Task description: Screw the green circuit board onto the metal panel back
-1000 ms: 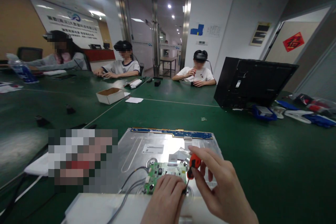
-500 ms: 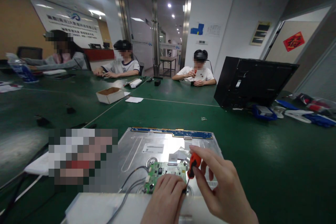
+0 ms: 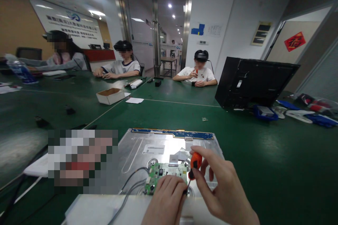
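The right hand has its thumb and index finger closed around the handle of a short orange-red and black screwdriver, index fingertip near its top, other fingers curled behind. The thin shaft slants down toward the near right corner of a green rectangular circuit board. The left hand lies across the board's near edge, fingers side by side and bent, fingertips beside the shaft; whether they pinch anything underneath, I cannot tell.

The board lies over the near part of a flat silver metal panel, with a pale flat ribbon cable at its far edge and thin grey cables at its left. A narrow blue circuit strip runs along the panel's far edge.

As for progress, the board is in position with its cables apparently attached, and work appears centred on that one corner. Whether a screw there is being driven in or backed out cannot be told, and the left hand hides other fixing points.

Beyond, on the green tabletop, sit a white open cardboard box, far left, and a large black monitor, far right.
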Available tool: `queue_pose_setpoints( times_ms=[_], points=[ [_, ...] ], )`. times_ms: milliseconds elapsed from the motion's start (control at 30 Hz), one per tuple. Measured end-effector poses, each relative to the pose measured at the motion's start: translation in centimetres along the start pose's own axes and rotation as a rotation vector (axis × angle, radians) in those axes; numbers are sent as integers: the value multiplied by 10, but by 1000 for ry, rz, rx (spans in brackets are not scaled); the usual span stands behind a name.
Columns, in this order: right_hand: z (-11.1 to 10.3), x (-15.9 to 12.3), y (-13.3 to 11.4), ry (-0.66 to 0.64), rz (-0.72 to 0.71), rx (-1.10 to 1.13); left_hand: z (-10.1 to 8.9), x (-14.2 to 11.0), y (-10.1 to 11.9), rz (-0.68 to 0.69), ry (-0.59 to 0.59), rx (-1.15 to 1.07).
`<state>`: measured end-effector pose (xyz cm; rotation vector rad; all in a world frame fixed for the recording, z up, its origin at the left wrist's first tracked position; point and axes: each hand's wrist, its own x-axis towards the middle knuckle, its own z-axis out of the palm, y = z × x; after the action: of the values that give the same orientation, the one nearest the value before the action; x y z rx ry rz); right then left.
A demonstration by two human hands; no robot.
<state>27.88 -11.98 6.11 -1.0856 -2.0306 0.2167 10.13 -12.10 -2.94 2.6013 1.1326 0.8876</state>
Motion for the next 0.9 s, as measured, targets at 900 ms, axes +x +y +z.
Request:
queue_pose_setpoints(
  times_ms=[900],
  points=[
    [0, 3, 2, -15, -47, -85, 0, 1, 3, -15, 69, 13]
  ],
)
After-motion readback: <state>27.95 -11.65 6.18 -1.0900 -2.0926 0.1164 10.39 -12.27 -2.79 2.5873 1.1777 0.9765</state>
